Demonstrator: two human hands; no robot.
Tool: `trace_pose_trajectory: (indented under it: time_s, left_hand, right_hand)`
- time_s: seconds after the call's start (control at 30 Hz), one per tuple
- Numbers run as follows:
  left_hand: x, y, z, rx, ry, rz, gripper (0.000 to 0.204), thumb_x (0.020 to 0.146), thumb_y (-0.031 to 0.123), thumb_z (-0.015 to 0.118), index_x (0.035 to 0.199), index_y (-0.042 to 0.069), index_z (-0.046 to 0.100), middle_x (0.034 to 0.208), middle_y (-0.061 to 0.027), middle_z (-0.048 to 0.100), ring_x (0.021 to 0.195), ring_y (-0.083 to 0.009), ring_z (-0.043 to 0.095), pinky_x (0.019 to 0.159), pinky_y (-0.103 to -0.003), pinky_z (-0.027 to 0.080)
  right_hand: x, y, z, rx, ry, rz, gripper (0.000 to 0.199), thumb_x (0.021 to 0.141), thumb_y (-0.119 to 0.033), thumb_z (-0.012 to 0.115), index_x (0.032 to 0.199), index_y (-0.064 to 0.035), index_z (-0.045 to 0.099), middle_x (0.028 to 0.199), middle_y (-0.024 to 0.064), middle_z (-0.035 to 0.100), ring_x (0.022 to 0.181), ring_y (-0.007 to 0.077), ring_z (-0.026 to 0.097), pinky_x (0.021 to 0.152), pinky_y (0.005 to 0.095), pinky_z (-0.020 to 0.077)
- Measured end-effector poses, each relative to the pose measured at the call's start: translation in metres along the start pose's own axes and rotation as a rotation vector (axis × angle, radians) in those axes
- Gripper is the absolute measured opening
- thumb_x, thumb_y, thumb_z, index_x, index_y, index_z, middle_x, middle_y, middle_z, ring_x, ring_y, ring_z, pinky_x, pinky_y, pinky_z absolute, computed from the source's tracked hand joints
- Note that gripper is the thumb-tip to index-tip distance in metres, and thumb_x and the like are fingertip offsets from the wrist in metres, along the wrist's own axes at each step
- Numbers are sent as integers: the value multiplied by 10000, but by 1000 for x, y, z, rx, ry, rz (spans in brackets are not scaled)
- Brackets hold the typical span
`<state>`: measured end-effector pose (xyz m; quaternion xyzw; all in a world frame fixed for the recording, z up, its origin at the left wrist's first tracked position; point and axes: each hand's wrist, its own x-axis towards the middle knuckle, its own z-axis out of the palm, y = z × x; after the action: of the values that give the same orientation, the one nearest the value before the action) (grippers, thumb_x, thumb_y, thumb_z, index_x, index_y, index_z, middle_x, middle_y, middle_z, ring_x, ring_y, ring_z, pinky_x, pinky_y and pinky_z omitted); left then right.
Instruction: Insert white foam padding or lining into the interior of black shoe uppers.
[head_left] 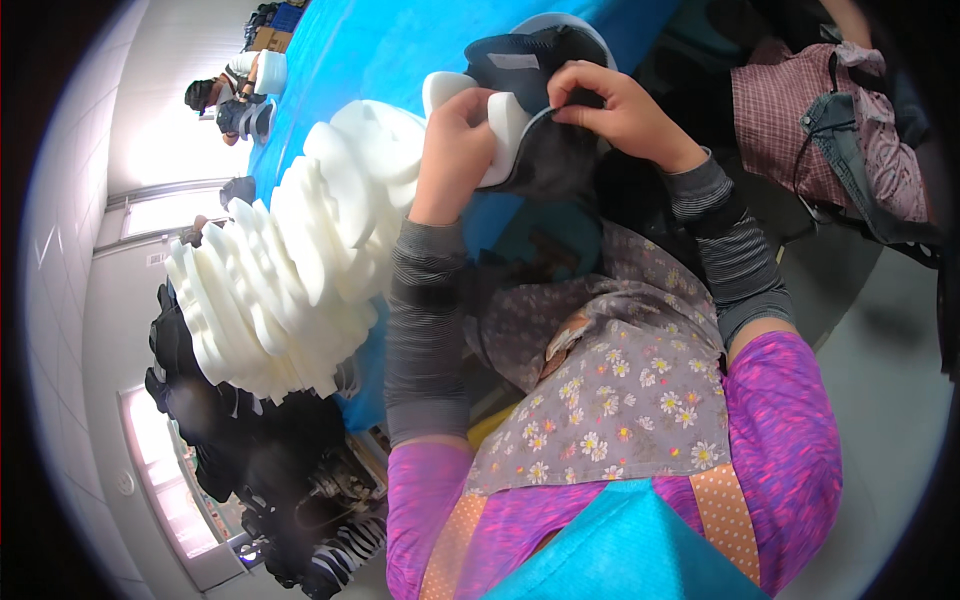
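Observation:
My left hand (455, 155) is closed around a white foam piece (508, 125) with rounded ends, which lies against a dark curved fabric item (555, 160). With thumb and forefinger, my right hand (630, 115) pinches the thin edge of that dark item. Just beyond both hands is another dark, cap-like piece (515, 62) with a grey rim and a small pale label on its inside. Whether the two dark parts are joined cannot be made out. To the left of my left hand stands a long stack of white foam pieces (290, 260).
A blue sheet (360, 50) covers the table. Across it, a co-worker (235, 95) handles similar grey and white pieces. Another person in a checked garment (790, 110) is at the right. Dark bundled items (270, 450) lie below the foam stack at the left.

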<state>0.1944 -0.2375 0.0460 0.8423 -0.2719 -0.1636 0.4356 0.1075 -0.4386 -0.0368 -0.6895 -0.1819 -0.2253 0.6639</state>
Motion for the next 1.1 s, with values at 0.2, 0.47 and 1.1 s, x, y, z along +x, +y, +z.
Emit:
trace_pose_trajectory:
  time_s: [0.2, 0.47, 1.1]
  left_hand:
    - [-2, 1, 1, -80, -39, -37, 332, 848, -10, 534, 1140, -24, 690, 998, -74, 721, 867, -116, 651, 741, -250, 497]
    - [0, 0, 2, -5, -66, -36, 306, 841, 20, 580, 1121, -30, 696, 980, -74, 717, 862, -115, 643, 747, -244, 489]
    - [-21, 18, 35, 229, 68, 139, 322, 913, 311, 691, 1051, 21, 669, 844, -194, 686, 809, -363, 671, 719, -402, 515]
  right_hand:
    - [3, 0, 10, 4, 50, 40, 127, 910, -48, 699, 1015, -37, 629, 943, 11, 632, 910, 119, 599, 866, 268, 492]
    - [0, 0, 13, -16, 62, 8, 132, 901, -55, 708, 1008, -32, 634, 942, 15, 648, 910, 114, 608, 854, 266, 496]
    - [3, 12, 24, 156, 243, 226, 164, 887, -81, 733, 1027, -38, 658, 961, 35, 684, 926, 123, 657, 847, 261, 527]
